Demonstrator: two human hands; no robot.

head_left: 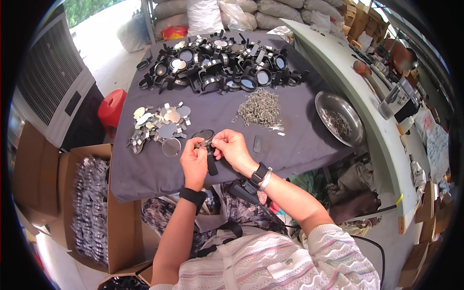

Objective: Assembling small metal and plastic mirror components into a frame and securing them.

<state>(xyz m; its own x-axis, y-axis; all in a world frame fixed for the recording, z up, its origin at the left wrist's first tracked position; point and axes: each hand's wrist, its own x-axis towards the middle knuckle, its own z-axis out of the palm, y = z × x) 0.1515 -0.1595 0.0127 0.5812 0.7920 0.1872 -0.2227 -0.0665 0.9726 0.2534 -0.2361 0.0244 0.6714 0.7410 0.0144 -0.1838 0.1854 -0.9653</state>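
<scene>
Frame centre: left hand [193, 162] and right hand [233, 149] fingers pinch a round mirror frame [204, 136] between them, above the desk [290, 140].

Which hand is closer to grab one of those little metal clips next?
Probably the right hand. The pile of small metal clips lies up on its side of the grey cloth, while the left hand sits nearer the round mirror discs.
</scene>
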